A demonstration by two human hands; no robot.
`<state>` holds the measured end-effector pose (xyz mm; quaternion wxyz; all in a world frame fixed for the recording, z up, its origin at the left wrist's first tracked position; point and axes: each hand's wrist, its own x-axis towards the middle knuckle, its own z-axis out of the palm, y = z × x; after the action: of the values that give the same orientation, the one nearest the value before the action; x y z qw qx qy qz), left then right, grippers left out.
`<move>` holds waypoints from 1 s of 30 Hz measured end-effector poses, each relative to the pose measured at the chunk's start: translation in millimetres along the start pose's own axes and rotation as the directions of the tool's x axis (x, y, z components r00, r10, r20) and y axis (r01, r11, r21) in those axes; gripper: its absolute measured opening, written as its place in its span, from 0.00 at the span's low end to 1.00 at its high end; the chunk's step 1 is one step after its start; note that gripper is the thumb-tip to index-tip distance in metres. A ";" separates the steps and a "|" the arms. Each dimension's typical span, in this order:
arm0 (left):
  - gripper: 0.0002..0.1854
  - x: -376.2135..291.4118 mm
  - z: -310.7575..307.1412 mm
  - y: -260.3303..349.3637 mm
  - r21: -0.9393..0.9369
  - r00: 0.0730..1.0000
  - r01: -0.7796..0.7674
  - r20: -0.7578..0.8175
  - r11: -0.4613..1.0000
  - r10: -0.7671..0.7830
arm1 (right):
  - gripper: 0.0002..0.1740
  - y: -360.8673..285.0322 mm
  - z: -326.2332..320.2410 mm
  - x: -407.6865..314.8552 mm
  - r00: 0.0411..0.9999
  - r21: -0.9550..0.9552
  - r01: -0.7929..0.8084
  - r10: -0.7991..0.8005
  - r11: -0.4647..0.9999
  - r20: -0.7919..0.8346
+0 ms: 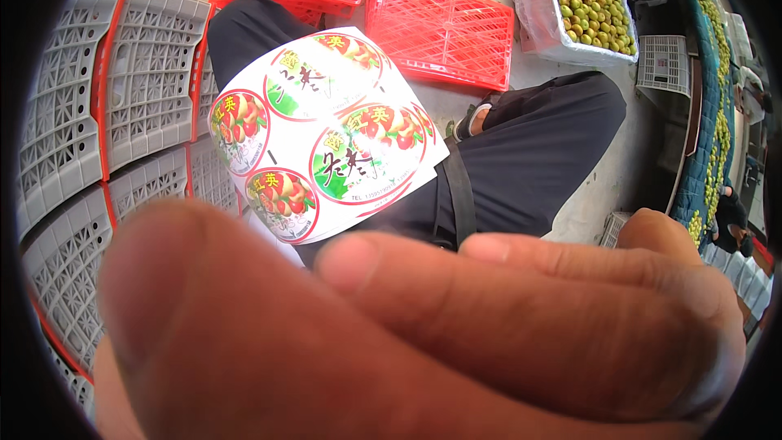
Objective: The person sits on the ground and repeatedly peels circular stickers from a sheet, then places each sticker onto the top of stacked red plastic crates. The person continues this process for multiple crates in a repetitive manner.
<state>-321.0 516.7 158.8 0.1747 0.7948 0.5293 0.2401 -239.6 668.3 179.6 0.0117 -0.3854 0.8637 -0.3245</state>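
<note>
My right hand [427, 330] fills the lower part of the view, very close to the camera and partly blurred. Its thumb and fingers point left, and I see nothing held in them. A strip of skin shows at the lower left rim; whether it is my left hand I cannot tell. Beyond the fingers, a white sheet of round fruit stickers [274, 157] lies across my lap, curved and shiny with glare. The stickers bear writing and pictures of red fruit. Dark trousers [519, 153] cover my crossed legs, and a black strap lies beside the sheet.
Grey plastic crates [156, 67] with red edges are stacked at left. Red plastic crates [440, 30] lie ahead. A white lined box of green-brown fruit [592, 12] stands at upper right. Farther right, more fruit lies on a blue quilted cover [693, 134], with a person [730, 220] beyond.
</note>
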 end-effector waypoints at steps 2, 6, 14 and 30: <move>0.06 -2.1 -0.3 -1.1 0.008 1.000 0.014 -0.004 1.000 -0.014 | 0.24 1.0 -1.7 0.4 1.000 -0.009 0.005 -0.005 1.000 0.012; 0.05 0.0 -0.2 -5.2 0.020 1.000 -0.004 0.029 1.000 0.003 | 0.26 4.9 -0.6 -0.6 1.000 -0.031 0.012 -0.011 0.999 0.013; 0.05 -3.8 2.9 -4.4 -0.023 0.999 0.006 0.034 1.000 -0.006 | 0.30 -0.6 -2.0 -11.9 1.000 0.007 -0.020 0.020 1.000 0.017; 0.08 -42.1 -10.9 -18.5 -0.188 0.965 0.190 -0.146 0.964 -0.219 | 0.38 28.8 -14.9 -42.1 0.944 0.165 -0.327 0.313 0.930 0.110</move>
<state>-354.8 485.0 149.7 0.2223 0.6949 0.5986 0.3308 -233.0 719.0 165.3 0.1346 -0.2497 0.8808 -0.3792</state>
